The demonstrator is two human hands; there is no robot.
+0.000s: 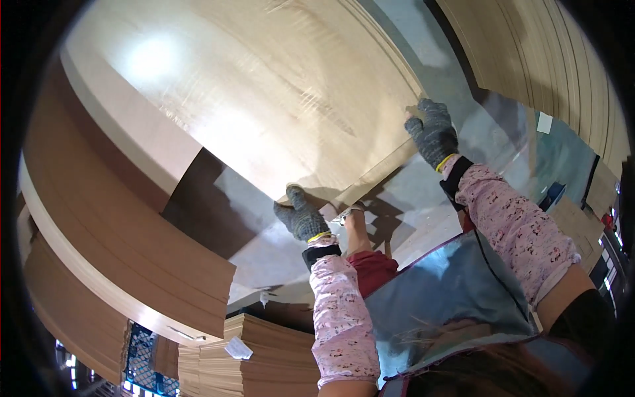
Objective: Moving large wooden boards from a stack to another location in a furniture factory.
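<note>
A large pale plywood sheet [264,86] reaches away from me, with glare on its left part. My left hand [303,215], in a dark grey knit glove, grips its near left corner. At its near right corner, my right hand [434,132], gloved the same way, holds the edge with the fingertips partly hidden. Both forearms wear pink flowered sleeve covers with black bands at the wrists. Whether the sheet lies on others beneath it, I cannot tell.
Curved by the lens, tall stacks of brown boards [132,218] stand at left. Another board stack [278,360] is at the lower left, with a paper label [238,348] on it. More stacked sheets [542,53] rise at upper right. Grey floor [264,261] shows between.
</note>
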